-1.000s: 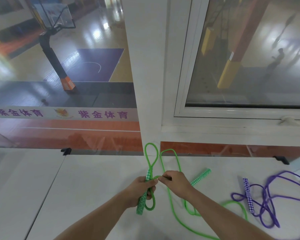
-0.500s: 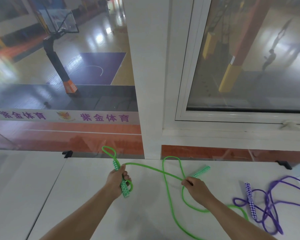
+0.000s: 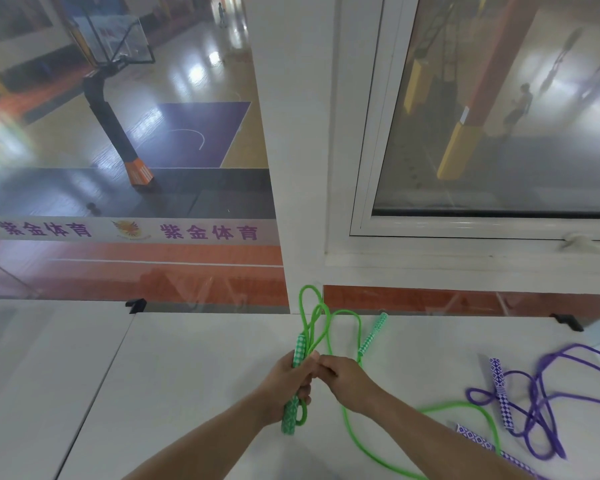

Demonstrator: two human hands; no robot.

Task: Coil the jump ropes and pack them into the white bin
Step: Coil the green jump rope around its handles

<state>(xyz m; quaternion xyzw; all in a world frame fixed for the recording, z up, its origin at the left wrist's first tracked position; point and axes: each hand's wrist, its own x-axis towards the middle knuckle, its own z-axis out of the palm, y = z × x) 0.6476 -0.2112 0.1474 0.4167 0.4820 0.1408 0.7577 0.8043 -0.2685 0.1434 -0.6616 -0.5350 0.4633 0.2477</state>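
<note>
My left hand (image 3: 286,386) grips one green-and-white handle (image 3: 290,419) of the green jump rope (image 3: 347,424), together with two cord loops that stick up past my fingers. My right hand (image 3: 347,377) touches the left hand and pinches the green cord against it. The rope's other handle (image 3: 373,332) lies on the white table (image 3: 187,375) just beyond. A purple jump rope (image 3: 541,396) with purple-and-white handles lies tangled at the right. No white bin is in view.
The table's far edge meets a glass railing with black clamps (image 3: 136,304) and a white window frame (image 3: 465,261). A seam (image 3: 94,393) splits the table surface on the left. Beyond the glass lies a basketball court.
My hands, spread apart half a second ago with cord stretched between them, have come together again. A second green loop now stands above my left hand.
</note>
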